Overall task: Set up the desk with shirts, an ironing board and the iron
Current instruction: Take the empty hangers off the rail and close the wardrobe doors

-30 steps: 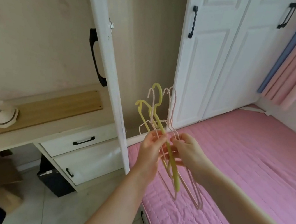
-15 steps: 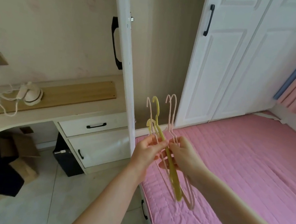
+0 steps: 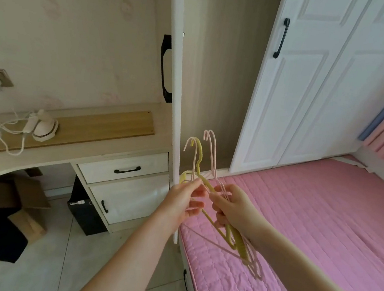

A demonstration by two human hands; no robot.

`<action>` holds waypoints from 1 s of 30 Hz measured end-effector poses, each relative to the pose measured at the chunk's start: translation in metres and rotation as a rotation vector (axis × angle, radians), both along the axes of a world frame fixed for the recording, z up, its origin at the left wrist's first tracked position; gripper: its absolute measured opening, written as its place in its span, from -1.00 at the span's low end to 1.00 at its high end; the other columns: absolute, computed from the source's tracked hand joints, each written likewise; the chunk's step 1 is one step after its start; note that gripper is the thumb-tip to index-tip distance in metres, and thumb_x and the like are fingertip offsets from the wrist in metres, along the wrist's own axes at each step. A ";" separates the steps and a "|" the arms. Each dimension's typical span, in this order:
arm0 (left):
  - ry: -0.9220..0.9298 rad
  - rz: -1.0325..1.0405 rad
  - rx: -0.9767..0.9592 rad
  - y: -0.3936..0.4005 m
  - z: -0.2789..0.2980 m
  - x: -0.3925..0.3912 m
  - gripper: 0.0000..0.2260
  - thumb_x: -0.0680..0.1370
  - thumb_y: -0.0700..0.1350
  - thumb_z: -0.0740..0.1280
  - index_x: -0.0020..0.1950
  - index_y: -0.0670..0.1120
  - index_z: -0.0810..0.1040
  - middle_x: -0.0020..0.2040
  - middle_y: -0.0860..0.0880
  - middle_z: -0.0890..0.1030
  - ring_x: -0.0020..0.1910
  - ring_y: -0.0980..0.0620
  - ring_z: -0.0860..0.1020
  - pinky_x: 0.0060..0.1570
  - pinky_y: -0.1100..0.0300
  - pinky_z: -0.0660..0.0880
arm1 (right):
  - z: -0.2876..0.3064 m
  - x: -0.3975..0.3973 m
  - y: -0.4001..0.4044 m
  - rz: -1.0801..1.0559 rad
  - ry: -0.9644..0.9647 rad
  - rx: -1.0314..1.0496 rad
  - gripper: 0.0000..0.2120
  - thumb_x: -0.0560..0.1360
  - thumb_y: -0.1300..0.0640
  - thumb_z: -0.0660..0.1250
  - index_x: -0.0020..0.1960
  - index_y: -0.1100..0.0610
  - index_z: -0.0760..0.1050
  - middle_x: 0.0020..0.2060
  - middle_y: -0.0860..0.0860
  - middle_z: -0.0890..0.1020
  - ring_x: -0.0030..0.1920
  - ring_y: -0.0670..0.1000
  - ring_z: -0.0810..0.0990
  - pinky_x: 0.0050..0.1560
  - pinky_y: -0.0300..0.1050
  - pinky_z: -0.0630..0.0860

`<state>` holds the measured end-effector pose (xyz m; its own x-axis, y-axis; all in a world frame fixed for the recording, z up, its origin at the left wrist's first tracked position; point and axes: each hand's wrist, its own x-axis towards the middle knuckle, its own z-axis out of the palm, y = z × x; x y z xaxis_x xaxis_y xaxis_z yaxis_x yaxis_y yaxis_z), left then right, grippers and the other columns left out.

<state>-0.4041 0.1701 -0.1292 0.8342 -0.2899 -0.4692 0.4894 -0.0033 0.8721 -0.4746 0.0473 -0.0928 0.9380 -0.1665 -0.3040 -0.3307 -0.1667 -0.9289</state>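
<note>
I can read no writing anywhere; a small pale label on the black box (image 3: 85, 207) under the table is too blurred to make out. Both my hands are up in front of me over the near left corner of the pink bed (image 3: 310, 224), sharing a bundle of hangers (image 3: 207, 186), some pale pink and some yellow, hooks pointing up. My left hand (image 3: 182, 204) has its grip closed, fingers and thumb pinching the thin pink wires just below the hooks; my right hand (image 3: 234, 208) curls round the hanger shoulders, whose lower ends trail down toward the mattress. The iron (image 3: 42, 127) sits far left on the table (image 3: 67, 155), on a wooden board (image 3: 106, 124), its white cord looping off to the left. The open wardrobe door (image 3: 173, 74) stands edge-on between table and bed, just beyond the hooks. Tiled floor (image 3: 55, 249) lies open below my left arm.
</note>
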 end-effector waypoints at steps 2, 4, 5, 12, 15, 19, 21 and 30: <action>-0.082 -0.010 0.082 0.010 0.001 0.011 -0.76 0.59 -0.03 0.28 -0.09 -0.15 0.64 -0.18 -0.05 0.63 -0.30 -0.01 0.54 -0.24 0.18 0.45 | -0.002 0.004 -0.002 0.030 -0.014 -0.040 -0.92 0.58 0.15 0.26 -0.03 0.16 0.47 -0.40 0.02 0.45 -0.56 -0.10 0.40 -0.33 -0.09 0.51; -0.154 0.006 0.141 0.022 0.004 0.021 -0.80 0.59 -0.08 0.28 -0.08 -0.16 0.62 -0.20 -0.06 0.63 -0.29 -0.02 0.54 -0.27 0.19 0.44 | -0.003 0.008 -0.004 0.036 -0.007 -0.048 -0.85 0.58 0.20 0.25 -0.16 0.18 0.49 -0.44 0.01 0.43 -0.56 -0.08 0.39 -0.32 -0.09 0.51; -0.185 0.017 0.161 0.028 0.006 0.028 -0.83 0.58 -0.11 0.28 -0.08 -0.16 0.61 -0.19 -0.07 0.62 -0.28 -0.02 0.55 -0.26 0.19 0.46 | -0.002 0.010 -0.005 0.029 0.001 -0.050 -0.83 0.58 0.21 0.25 -0.19 0.19 0.49 -0.45 0.01 0.44 -0.56 -0.07 0.38 -0.33 -0.09 0.51; -0.405 0.140 0.197 0.054 0.044 0.075 -0.89 0.59 -0.19 0.25 -0.02 -0.19 0.56 -0.18 -0.10 0.61 -0.33 -0.03 0.56 -0.23 0.14 0.52 | 0.007 0.031 -0.014 -0.111 0.111 0.084 -0.78 0.59 0.26 0.21 -0.23 0.24 0.44 -0.47 0.05 0.42 -0.61 -0.08 0.33 -0.44 -0.13 0.46; -0.484 0.167 0.184 0.059 0.066 0.094 -0.87 0.60 -0.17 0.24 0.05 -0.19 0.53 -0.14 -0.09 0.61 -0.28 -0.05 0.59 -0.20 0.11 0.56 | 0.018 0.039 -0.016 -0.161 0.161 0.157 -0.78 0.59 0.28 0.19 -0.23 0.25 0.41 -0.46 0.07 0.40 -0.62 -0.08 0.30 -0.48 -0.15 0.43; -0.575 0.140 0.138 0.059 0.092 0.115 -0.90 0.61 -0.15 0.24 0.04 -0.15 0.51 -0.05 -0.14 0.61 -0.23 -0.07 0.62 -0.08 0.00 0.60 | 0.035 0.050 -0.022 -0.169 0.209 0.129 -0.85 0.59 0.29 0.20 -0.15 0.30 0.43 -0.46 0.09 0.42 -0.61 -0.07 0.29 -0.50 -0.18 0.42; -0.620 0.095 0.113 0.059 0.101 0.123 -0.86 0.61 -0.13 0.24 0.10 -0.16 0.52 0.02 -0.15 0.62 -0.16 -0.10 0.63 0.02 -0.08 0.58 | 0.042 0.058 -0.026 -0.180 0.186 0.077 -0.86 0.59 0.29 0.21 -0.14 0.31 0.43 -0.47 0.09 0.42 -0.63 -0.08 0.30 -0.51 -0.20 0.42; -0.895 -0.010 0.076 0.055 0.125 0.140 -0.80 0.65 -0.09 0.19 0.20 -0.08 0.54 0.03 0.05 0.63 -0.05 0.19 0.62 0.11 0.05 0.57 | 0.057 0.111 -0.012 -0.208 -0.001 -0.174 -0.68 0.50 0.03 0.39 -0.29 0.24 0.47 -0.48 0.06 0.48 -0.56 -0.05 0.44 -0.47 -0.23 0.50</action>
<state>-0.2643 0.2254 -0.0044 0.8944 -0.2937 0.3372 -0.3737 -0.0769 0.9243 -0.3640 0.0357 -0.0356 0.8783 -0.4054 -0.2536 -0.3740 -0.2519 -0.8926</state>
